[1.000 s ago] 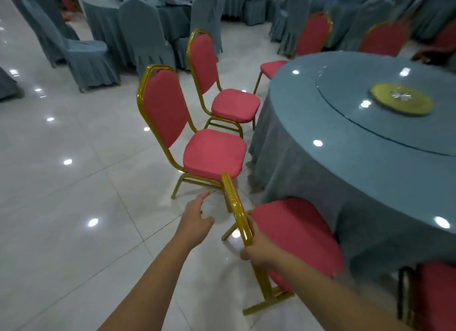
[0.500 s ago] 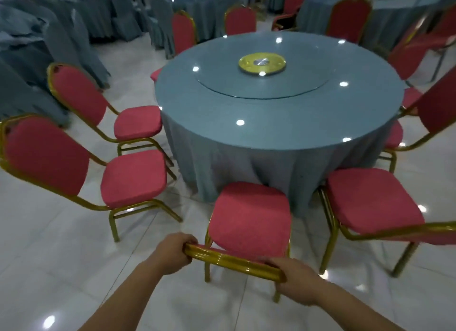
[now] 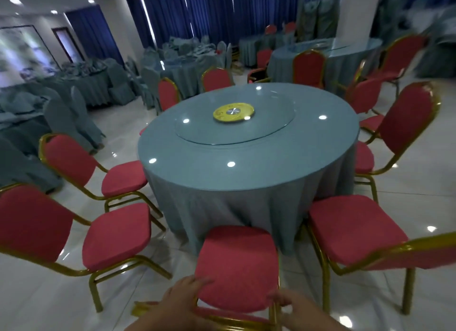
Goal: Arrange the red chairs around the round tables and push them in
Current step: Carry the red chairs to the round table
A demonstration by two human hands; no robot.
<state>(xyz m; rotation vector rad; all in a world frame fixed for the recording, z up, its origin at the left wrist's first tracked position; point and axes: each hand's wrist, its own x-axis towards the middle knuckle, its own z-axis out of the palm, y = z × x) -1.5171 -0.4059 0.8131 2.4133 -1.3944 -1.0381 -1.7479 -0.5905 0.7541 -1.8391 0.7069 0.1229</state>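
While both hands rest at the chair's back edge, the left hand (image 3: pixel 182 296) lies flat with fingers spread on the seat and the right hand (image 3: pixel 291 308) curls loosely, blurred; whether either grip holds the frame cannot be told. The red chair (image 3: pixel 238 264) stands at 6 o'clock of the round tabletop (image 3: pixel 246 163), its seat front touching the tablecloth (image 3: pixel 234 207).

Both hands sit at the bottom edge, blurred. The left hand (image 3: pixel 182 293) has its fingers (image 3: pixel 197 282) spread on the near left corner of the red chair (image 3: pixel 238 264) seat; the right hand (image 3: pixel 293 308) lies at the near right corner. Beyond the fingers, the seat's far edge meets the cloth of the round table (image 3: pixel 246 158). Left of the fingers stands another red chair (image 3: pixel 116 234); right of them a third chair (image 3: pixel 355 229).
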